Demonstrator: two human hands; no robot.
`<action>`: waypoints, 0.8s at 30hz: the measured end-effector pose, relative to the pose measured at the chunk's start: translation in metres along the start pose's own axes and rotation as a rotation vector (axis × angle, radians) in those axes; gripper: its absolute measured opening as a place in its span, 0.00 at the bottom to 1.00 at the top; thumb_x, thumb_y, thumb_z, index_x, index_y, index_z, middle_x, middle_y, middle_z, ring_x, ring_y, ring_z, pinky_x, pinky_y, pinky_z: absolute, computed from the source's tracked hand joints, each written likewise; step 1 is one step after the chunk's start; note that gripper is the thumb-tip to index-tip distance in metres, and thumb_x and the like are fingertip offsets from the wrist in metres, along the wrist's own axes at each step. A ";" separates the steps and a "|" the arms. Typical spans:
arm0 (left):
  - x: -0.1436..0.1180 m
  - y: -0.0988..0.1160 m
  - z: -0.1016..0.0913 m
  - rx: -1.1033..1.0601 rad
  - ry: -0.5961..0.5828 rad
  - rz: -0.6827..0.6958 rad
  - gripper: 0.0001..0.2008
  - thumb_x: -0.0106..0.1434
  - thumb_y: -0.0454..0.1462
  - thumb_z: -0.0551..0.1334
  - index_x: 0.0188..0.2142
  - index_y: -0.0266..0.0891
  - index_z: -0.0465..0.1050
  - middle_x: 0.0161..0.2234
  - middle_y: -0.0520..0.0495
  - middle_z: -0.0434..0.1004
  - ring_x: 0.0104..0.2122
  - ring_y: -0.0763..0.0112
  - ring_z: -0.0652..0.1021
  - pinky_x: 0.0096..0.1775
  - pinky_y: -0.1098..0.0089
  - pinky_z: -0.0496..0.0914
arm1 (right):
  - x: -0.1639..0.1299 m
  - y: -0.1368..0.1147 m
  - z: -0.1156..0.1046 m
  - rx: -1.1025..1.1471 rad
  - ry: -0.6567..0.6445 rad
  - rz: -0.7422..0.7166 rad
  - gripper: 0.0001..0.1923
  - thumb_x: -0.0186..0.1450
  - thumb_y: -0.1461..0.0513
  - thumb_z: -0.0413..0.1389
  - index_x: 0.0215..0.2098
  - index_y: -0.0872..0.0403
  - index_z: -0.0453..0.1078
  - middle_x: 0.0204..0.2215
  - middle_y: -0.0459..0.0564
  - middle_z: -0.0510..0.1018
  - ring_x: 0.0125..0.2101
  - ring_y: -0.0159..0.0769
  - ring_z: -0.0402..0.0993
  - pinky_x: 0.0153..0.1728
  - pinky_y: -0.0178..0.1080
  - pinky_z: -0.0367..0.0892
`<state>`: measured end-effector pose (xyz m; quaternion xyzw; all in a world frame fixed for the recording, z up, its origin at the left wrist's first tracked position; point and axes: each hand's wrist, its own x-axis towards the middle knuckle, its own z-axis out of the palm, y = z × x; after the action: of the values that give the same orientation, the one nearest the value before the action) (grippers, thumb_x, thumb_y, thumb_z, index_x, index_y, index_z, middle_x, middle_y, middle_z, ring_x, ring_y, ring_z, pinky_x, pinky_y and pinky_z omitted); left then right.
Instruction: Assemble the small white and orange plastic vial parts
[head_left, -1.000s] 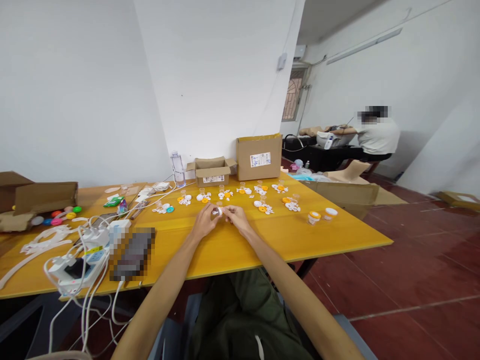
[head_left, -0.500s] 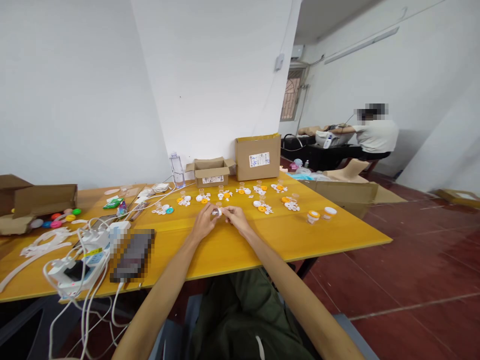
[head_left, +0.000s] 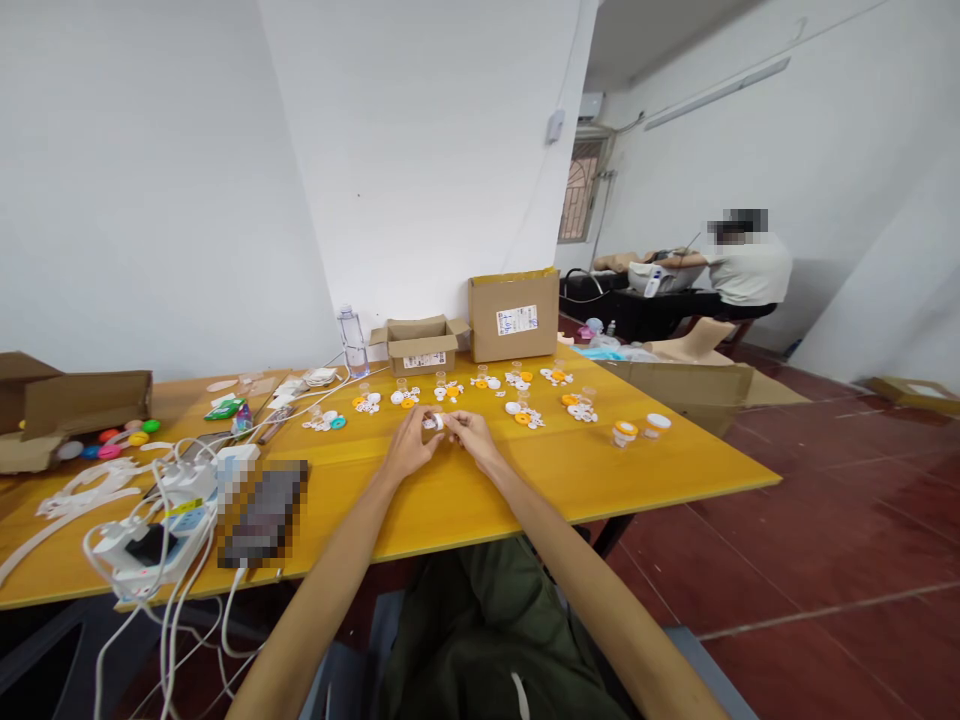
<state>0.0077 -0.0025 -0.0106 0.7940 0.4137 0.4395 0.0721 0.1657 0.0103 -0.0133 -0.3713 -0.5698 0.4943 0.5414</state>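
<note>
Low over the table, my two hands meet at a small clear plastic jar (head_left: 429,424) that lies on its side, with a white rim or lid facing right. My left hand (head_left: 407,448) is closed around the jar from the left, its thumb extended below. From the right, the fingers of my right hand (head_left: 472,438) pinch at the jar's white end; the fingertips partly hide it. Just beyond the hands lie small piles of white and orange plastic discs (head_left: 448,392), each pile with an open clear cup (head_left: 440,379).
Two lidded jars, one orange-topped (head_left: 625,430) and one white-topped (head_left: 657,424), stand at the right. Cardboard boxes (head_left: 514,318) line the wall. A power strip (head_left: 169,545) with tangled cables and a phone (head_left: 264,512) lie left. Another person (head_left: 750,270) sits in the background.
The jar between my hands shows a little more, its white end turned slightly. Both hands stay in nearly the same place; the view has shifted a little.
</note>
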 end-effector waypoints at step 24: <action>0.001 0.002 -0.004 -0.022 -0.006 0.023 0.08 0.61 0.35 0.63 0.42 0.43 0.73 0.39 0.48 0.76 0.39 0.65 0.77 0.44 0.65 0.73 | -0.002 -0.003 0.000 -0.058 -0.041 0.023 0.24 0.52 0.41 0.60 0.21 0.53 0.70 0.11 0.42 0.67 0.14 0.29 0.61 0.16 0.32 0.54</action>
<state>0.0059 -0.0046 -0.0064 0.7993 0.3994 0.4425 0.0766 0.1665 0.0072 -0.0108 -0.3833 -0.5905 0.4912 0.5129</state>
